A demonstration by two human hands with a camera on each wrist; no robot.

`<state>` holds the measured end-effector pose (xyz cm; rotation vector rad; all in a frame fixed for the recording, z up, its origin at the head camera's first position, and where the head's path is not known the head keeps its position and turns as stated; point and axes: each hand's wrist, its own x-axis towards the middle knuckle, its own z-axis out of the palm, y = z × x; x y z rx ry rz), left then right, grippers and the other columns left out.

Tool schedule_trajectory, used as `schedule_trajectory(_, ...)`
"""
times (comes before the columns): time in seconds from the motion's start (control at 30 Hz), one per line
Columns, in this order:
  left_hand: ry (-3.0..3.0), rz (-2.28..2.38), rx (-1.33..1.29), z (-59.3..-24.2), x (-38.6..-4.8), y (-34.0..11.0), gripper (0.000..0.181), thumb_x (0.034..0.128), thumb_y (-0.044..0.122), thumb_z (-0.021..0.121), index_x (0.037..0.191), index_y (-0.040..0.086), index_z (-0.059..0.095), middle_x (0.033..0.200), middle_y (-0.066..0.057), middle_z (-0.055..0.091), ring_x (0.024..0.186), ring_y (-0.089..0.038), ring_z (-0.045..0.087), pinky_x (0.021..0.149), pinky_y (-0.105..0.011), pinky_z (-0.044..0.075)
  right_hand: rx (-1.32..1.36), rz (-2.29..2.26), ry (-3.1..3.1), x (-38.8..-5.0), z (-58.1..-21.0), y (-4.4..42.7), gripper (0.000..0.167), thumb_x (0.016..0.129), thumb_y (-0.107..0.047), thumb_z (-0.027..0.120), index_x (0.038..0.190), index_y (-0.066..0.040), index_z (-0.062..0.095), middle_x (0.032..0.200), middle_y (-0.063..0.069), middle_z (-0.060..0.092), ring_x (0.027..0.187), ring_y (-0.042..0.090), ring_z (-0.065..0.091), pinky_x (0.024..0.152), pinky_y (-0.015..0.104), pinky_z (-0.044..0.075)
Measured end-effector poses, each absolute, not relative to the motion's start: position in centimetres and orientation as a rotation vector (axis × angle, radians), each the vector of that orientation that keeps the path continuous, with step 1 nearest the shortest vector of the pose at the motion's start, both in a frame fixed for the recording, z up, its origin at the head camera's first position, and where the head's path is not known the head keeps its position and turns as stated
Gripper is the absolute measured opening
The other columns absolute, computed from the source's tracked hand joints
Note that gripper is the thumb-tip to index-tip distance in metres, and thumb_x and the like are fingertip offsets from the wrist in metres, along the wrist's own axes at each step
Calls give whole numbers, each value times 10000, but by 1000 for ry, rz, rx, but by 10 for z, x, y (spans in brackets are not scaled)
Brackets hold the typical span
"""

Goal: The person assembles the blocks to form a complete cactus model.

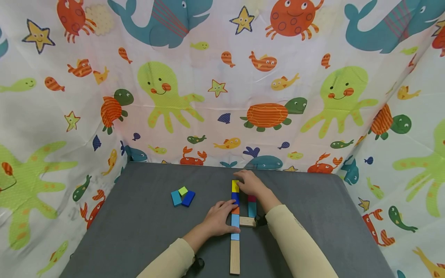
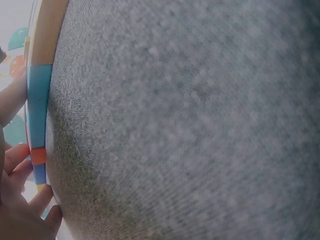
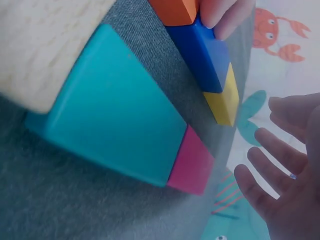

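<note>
While the left hand (image 1: 218,220) lay spread against the central building-block row (image 1: 235,220), the right hand (image 1: 251,184), uncurled, hung beside its far yellow block (image 1: 234,187); gentle, even pressure seemed wisest for alignment.

Both hands (image 1: 217,220) (image 1: 251,183) extended, apparently relaxed.

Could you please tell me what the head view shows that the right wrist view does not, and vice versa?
Only the head view shows the loose light blue block, green block and dark blue block, plus the row's light blue blocks and long wooden block.

Only the right wrist view shows a clear gap between the right hand and the yellow block.

Both show those two, the left hand (only fingertips in the wrist view), the row's blue block and orange block, the red block, teal block, short wooden block and printed cloth.
</note>
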<state>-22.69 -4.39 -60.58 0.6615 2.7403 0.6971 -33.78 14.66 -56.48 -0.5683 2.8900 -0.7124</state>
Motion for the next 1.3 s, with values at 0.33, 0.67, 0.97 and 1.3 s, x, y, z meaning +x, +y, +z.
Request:
schedule_trajectory(0.33,2745,700,661,-606,-225,-47,888,782,664,756,1523,279,457,1636,76,326,1456,-290,317,1159,-575,322,-541,-750,2958,-319,-566,164,442,991,-207,640,1426,-141,588,1467,152,538,1365,378,468,1114,583,397)
schedule_trajectory(0.67,2747,711,662,-611,-225,-48,892,775,676,750,1525,294,452,1636,83,321,1454,-290,314,1157,-585,322,-538,-823,3022,-294,-565,182,432,986,-210,651,1410,-140,604,1414,125,586,1299,348,520,1083,570,437)
schedule_trajectory(0.97,2751,699,684,-613,-226,-48,888,781,688,736,1527,303,447,1636,91,318,1454,-288,315,1156,-583,325,-545,-856,3070,-267,-561,195,442,970,-197,671,1401,-123,606,1391,138,598,1280,356,534,1054,574,461)
schedule_trajectory(1.3,2741,726,677,-615,-224,-47,879,784,667,751,1525,298,454,1636,87,323,1463,-291,307,1154,-595,321,-526,-883,3123,-243,-562,210,423,951,-162,699,1365,-101,632,1344,142,628,1248,360,560,1036,572,473)
